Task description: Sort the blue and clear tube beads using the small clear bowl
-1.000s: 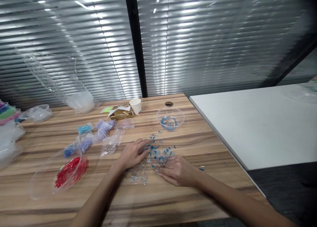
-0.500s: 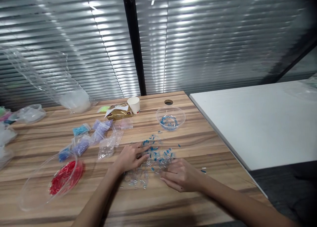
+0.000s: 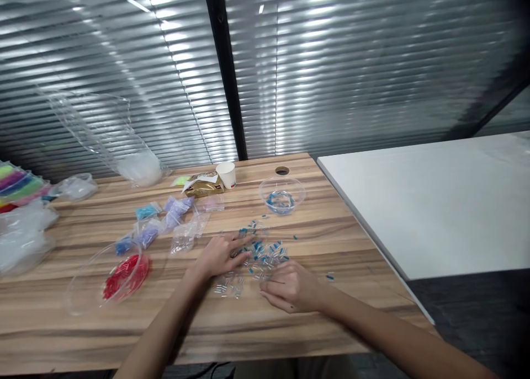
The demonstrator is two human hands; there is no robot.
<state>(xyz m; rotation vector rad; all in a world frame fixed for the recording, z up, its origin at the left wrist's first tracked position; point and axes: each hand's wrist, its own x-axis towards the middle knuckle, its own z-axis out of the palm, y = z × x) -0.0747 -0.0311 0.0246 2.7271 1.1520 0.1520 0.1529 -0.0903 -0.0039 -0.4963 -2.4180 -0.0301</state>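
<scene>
Small tube-shaped beads (image 3: pixel 271 252), some blue and some clear, lie scattered in a loose pile on the wooden table. My left hand (image 3: pixel 221 255) rests at the pile's left side, fingers stretched out and apart over the beads. At the lower right edge of the pile is my right hand (image 3: pixel 290 287), its fingers curled and pressed together. Whatever its fingertips hold, if anything, is hidden. Beyond the pile stands a clear round bowl (image 3: pixel 282 196) with blue beads inside. A few stray blue beads (image 3: pixel 330 276) lie right of my right hand.
To the left, a tilted clear container (image 3: pixel 85 288) leans by red pieces (image 3: pixel 126 277). Small bags of purple pieces (image 3: pixel 176 211), a gold packet (image 3: pixel 203 186) and a paper cup (image 3: pixel 226 175) sit farther back. A white table (image 3: pixel 422 202) adjoins on the right.
The view has turned slightly left, bringing a rainbow-coloured stack in at the left edge. Both hands stay at the bead pile with nearly the same finger shapes.
</scene>
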